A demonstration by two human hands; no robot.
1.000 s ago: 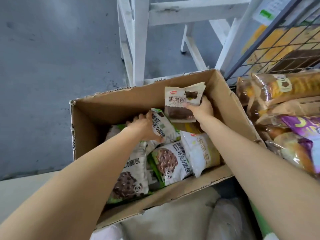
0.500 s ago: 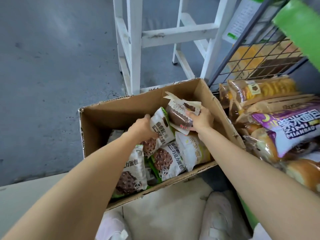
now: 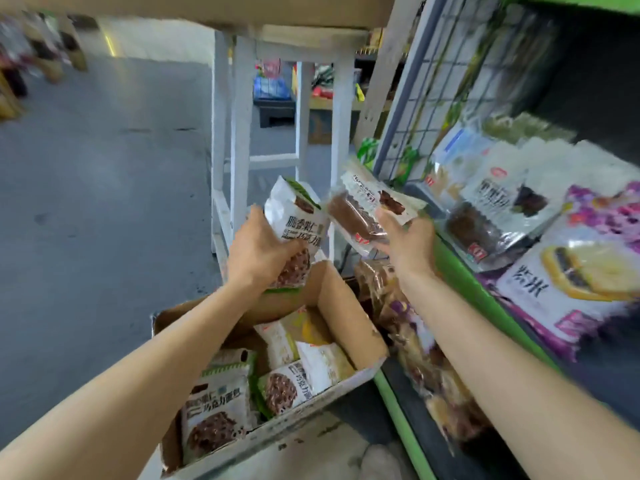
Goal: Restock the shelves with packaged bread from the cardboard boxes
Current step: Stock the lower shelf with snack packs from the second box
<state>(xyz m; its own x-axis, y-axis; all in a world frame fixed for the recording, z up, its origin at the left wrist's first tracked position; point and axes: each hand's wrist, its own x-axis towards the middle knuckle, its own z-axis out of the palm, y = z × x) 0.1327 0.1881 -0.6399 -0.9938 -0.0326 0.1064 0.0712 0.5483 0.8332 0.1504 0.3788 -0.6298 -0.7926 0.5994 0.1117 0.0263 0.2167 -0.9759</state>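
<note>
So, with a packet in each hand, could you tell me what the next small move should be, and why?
Probably carry the right hand rightward and lay its brown-bread packet on the green-edged shelf: matching dark-bread packets already lie there, and it is lifted clear of the cardboard box.

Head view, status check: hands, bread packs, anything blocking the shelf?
Left hand grips green-trimmed chocolate bread pack. Right hand holds dark bread pack above cardboard box. Shelf already crowded; nothing blocks reach.

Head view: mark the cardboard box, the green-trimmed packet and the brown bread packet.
cardboard box (image 3: 349,317): head view, bare right wall.
green-trimmed packet (image 3: 298,223): head view, printed white front.
brown bread packet (image 3: 349,213): head view, brown loaf behind clear film.
</note>
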